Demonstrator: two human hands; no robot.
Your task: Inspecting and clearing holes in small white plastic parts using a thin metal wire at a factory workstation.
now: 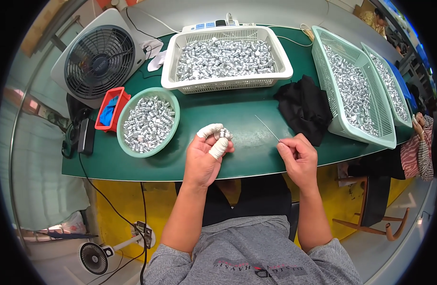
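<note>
In the head view, the left hand (202, 159) is pinching a small metal cylinder (223, 133) between digits wearing white wraps (219, 147), and the right hand (301, 159) is grasping a thin rod (267, 128) by its near end. The cylinder is sitting to the left of the rod's free tip and slightly nearer the wearer, a gap separating them; the rod's long axis is slanting away and leftward from the right hand, its tip pointing beyond the cylinder's far side. The cylinder's own axis is remaining too small to judge. The rod is appearing straight and metallic, the wraps matte. Similar silvery pieces are filling a round, pale-green basin (176, 111) and a white perforated basket (228, 84), while crumpled black cloth (304, 107) is lying on the smooth green worktop (247, 156)
</note>
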